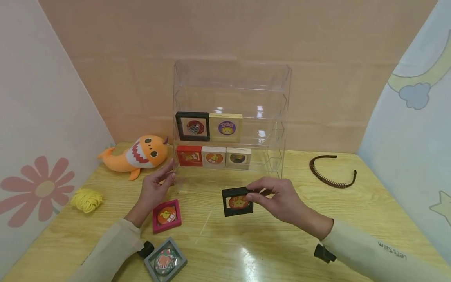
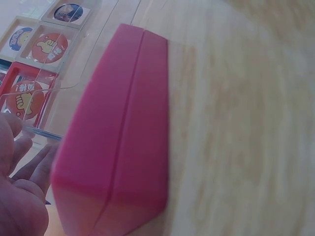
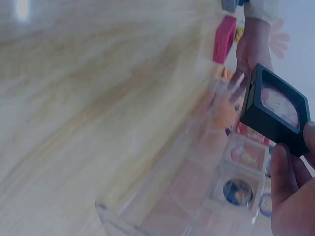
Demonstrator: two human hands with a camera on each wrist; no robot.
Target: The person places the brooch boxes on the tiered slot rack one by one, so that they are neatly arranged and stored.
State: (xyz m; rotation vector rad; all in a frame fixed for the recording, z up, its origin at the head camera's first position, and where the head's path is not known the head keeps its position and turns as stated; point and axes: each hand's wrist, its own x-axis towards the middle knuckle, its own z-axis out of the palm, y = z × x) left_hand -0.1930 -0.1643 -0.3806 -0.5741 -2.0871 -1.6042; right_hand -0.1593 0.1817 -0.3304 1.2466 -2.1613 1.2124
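Note:
My right hand (image 1: 282, 199) pinches a black square frame (image 1: 229, 211) by its right edge, thumb in front. A red-orange badge with a yellow figure shows inside it. It is held upright in front of a clear tiered display rack (image 1: 262, 166). My left hand (image 1: 155, 188) is at the rack's lower left side, fingers extended along the edge. On the middle tier stand a black frame (image 1: 178, 133) and a cream frame (image 1: 215, 135); below them are a red frame (image 1: 179, 156) and two whitish frames. A magenta frame (image 2: 113, 118) lies beside my left wrist.
A grey frame (image 1: 181, 264) lies at the front, by the left sleeve. On the left are an orange plush shark (image 1: 121, 162) and a bundle of yellow yarn (image 1: 87, 200). A dark brown headband (image 1: 325, 180) lies at the right. A wall stands behind the rack.

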